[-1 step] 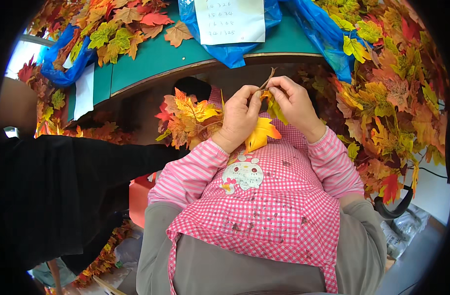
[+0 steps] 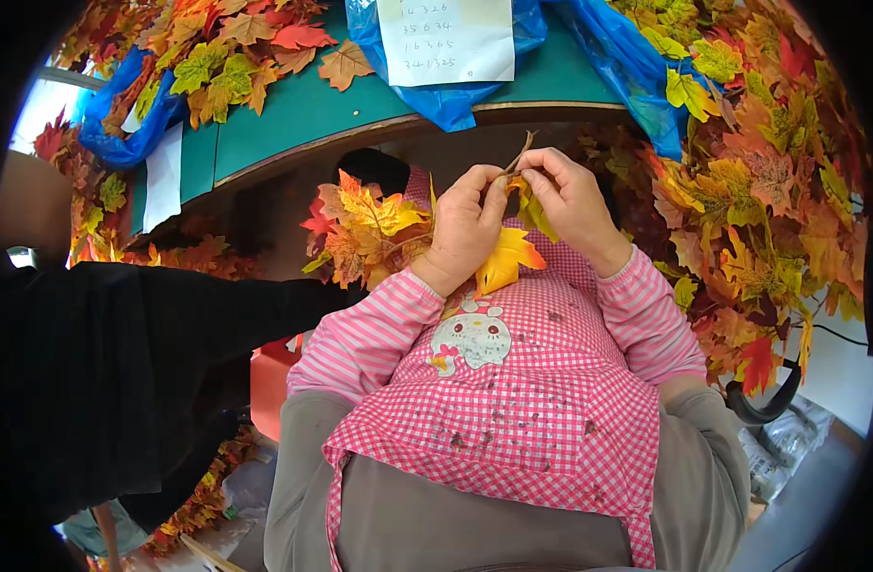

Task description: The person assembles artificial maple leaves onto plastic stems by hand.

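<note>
Both of my hands meet in front of my chest, just short of the table edge. My left hand is closed on an artificial maple leaf garland, its thumb and forefinger pinching the brown stem. Orange and red maple leaves spread out to the left of that hand, and a yellow leaf hangs below it. My right hand pinches the same stem from the other side, fingertips almost touching the left ones. A yellow-green leaf shows between the hands; what exactly the fingertips press on is hidden.
A green table curves ahead, bearing blue plastic bags, a white paper sheet and leaf piles. Dense leaf garlands hang at the right. A person's black sleeve reaches in from the left, near a red stool-like object.
</note>
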